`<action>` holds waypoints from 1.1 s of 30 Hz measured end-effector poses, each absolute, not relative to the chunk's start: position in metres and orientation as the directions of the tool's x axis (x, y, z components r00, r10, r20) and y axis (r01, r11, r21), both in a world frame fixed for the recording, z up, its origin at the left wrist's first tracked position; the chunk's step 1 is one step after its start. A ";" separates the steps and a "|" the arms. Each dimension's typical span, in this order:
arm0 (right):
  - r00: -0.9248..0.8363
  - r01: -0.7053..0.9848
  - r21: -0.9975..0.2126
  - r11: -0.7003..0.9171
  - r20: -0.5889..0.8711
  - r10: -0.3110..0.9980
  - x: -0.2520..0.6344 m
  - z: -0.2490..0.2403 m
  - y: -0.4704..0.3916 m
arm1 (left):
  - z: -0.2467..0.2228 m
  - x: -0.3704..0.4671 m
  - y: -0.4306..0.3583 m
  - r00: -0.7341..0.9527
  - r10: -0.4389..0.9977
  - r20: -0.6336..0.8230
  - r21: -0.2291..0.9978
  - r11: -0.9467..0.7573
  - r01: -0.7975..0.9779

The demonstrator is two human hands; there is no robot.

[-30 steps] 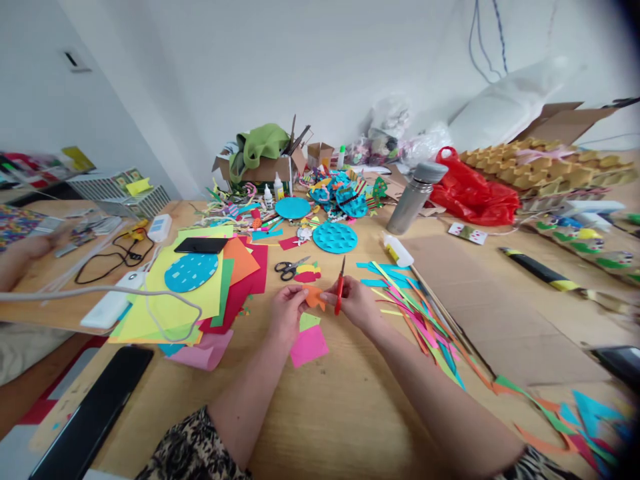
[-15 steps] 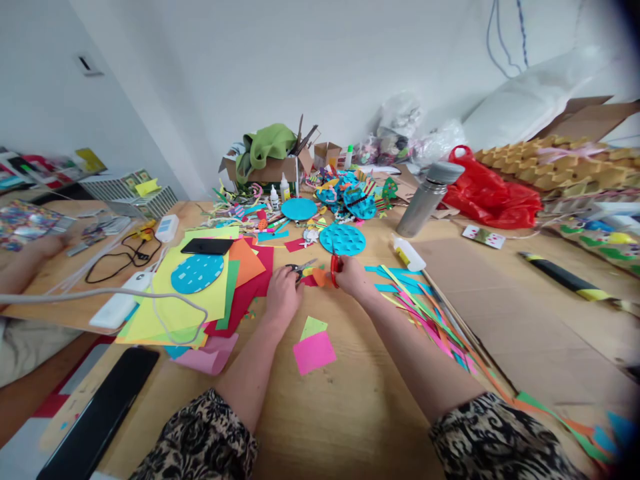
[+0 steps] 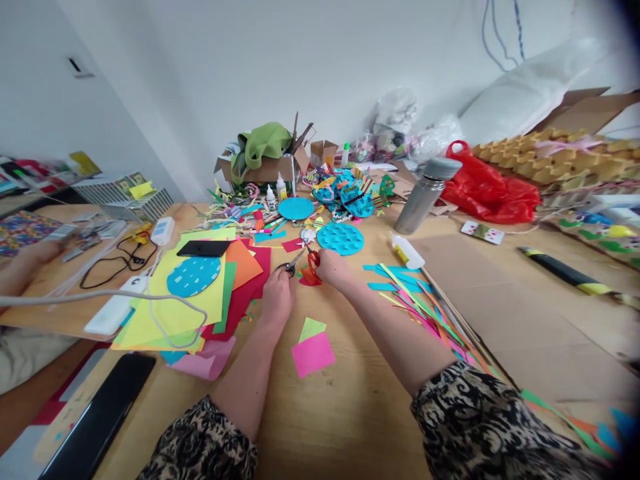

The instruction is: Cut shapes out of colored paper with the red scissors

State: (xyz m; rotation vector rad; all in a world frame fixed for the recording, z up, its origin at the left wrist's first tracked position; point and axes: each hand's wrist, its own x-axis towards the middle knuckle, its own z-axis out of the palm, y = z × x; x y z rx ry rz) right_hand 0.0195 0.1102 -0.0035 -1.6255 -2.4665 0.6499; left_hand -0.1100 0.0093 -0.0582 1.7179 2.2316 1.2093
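Note:
My left hand [image 3: 279,291] is closed at the handles of black-handled scissors [image 3: 289,267], whose blades point up and to the right. Close by on the right, my right hand [image 3: 332,267] grips red-handled scissors [image 3: 313,259]. Small orange and red paper scraps [image 3: 309,277] lie on the table between and below the two pairs. A blue oval piece with raised dots [image 3: 341,239] is just beyond my right hand. Nearer to me lie a pink paper square [image 3: 313,354] and a light green piece [image 3: 313,328].
Coloured paper sheets [image 3: 195,303] and a phone [image 3: 203,248] lie left. Paper strips [image 3: 425,310], a glue bottle [image 3: 407,253], a steel flask [image 3: 426,197] and cardboard [image 3: 505,300] are right. Another person's hand [image 3: 43,253] is at far left.
My right hand has moved left with the red scissors, bringing them close to the black pair. My left hand has shifted slightly, and the black scissors' blades tilt more upward.

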 end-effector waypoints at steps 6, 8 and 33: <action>-0.418 0.847 -0.396 0.354 -0.086 0.904 0.009 -0.001 0.105 | -0.058 -0.109 0.005 -0.326 0.856 0.401 0.599 0.024 0.801; -0.399 0.851 -0.393 0.348 -0.053 0.916 0.014 0.002 0.102 | -0.058 -0.108 0.004 -0.296 0.872 0.389 0.570 0.024 0.821; -0.146 0.488 -0.840 0.236 0.188 0.971 0.134 -0.037 0.008 | -0.014 -0.064 -0.071 -0.021 0.994 -0.106 0.465 0.068 0.883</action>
